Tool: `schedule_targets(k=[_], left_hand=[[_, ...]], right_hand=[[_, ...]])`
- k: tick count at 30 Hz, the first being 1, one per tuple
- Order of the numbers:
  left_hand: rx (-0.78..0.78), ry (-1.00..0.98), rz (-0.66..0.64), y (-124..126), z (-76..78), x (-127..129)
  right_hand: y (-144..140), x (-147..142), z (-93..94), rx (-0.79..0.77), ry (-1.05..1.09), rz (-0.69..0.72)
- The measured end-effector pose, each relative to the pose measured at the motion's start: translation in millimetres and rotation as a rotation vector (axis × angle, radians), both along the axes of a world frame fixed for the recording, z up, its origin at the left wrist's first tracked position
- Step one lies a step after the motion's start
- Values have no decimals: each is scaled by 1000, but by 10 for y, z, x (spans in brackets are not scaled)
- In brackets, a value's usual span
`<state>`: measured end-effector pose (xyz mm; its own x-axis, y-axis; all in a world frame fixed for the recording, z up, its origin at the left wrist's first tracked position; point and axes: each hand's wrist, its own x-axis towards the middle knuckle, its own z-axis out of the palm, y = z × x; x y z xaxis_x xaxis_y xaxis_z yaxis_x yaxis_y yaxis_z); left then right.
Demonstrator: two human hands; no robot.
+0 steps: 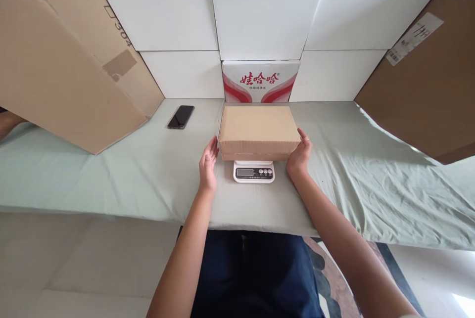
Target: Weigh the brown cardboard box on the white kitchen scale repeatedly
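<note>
A closed brown cardboard box [260, 124] lies over a white digital kitchen scale [254, 179], hiding the scale's platform. The scale's small display and round buttons show in front of the box; any reading is too faint to make out. My left hand [208, 165] is open at the box's left side, fingers stretched forward, with its fingertips very close to the cardboard; I cannot tell whether they touch. On the other side, my right hand [300, 156] rests against the box's right front corner, its fingers curved along the side.
A black smartphone [181, 116] lies left on the green cloth [141, 174]. Large cardboard panels stand at the left [74, 75] and right [426, 90]. White boxes [178, 11] and a red-printed carton [260, 81] form the back. Another person's arm [9, 122] shows at far left.
</note>
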<state>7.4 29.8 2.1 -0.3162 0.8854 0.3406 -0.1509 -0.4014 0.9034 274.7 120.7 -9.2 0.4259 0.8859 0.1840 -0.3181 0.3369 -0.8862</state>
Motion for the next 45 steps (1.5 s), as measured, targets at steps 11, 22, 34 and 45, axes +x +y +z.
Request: schedule_targets(k=[11,22,34,45], left_hand=[[7,6,-12,2,7,1],[-11,15,-9,3,11,4],[-19,12,-5,-6,34,10],[-2,3,-16,-1,24,6]], right_hand=[[18,-24,31,-14,60,-23],[30,-20,44,-30,104,-3],[34,-40,39,-32,114,-14],[22,-30,63,-49,151,30]])
